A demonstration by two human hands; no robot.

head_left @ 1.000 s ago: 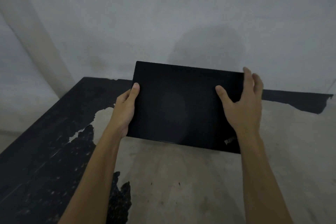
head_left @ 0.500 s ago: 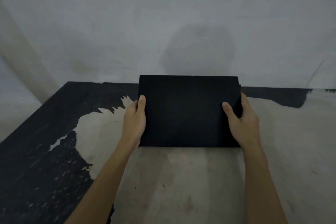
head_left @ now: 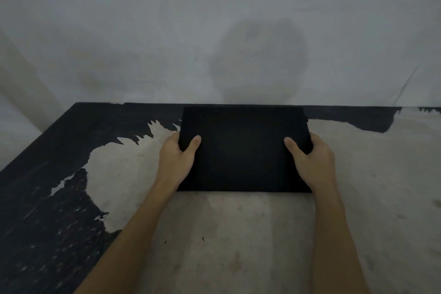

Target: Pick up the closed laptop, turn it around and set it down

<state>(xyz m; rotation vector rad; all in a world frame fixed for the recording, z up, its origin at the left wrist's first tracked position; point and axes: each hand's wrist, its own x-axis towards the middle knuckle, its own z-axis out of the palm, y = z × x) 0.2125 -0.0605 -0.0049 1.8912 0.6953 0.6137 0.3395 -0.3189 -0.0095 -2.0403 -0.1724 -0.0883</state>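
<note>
The closed black laptop (head_left: 243, 150) lies flat and square to me on the worn table (head_left: 238, 234), its far edge close to the wall. My left hand (head_left: 177, 157) grips its left edge, thumb on the lid and fingers underneath. My right hand (head_left: 312, 160) grips its right edge the same way. The near edge touches the tabletop; whether the whole underside rests on it is hidden.
The tabletop has peeling black paint on the left (head_left: 47, 198) and along the back, bare pale wood elsewhere. A grey wall (head_left: 214, 31) rises right behind the table. The table's left edge runs diagonally at the far left.
The laptop was held tilted in the air; it has come down and levelled, now lying flat near the wall. Both hands slid to its side edges and stayed closed on it.
</note>
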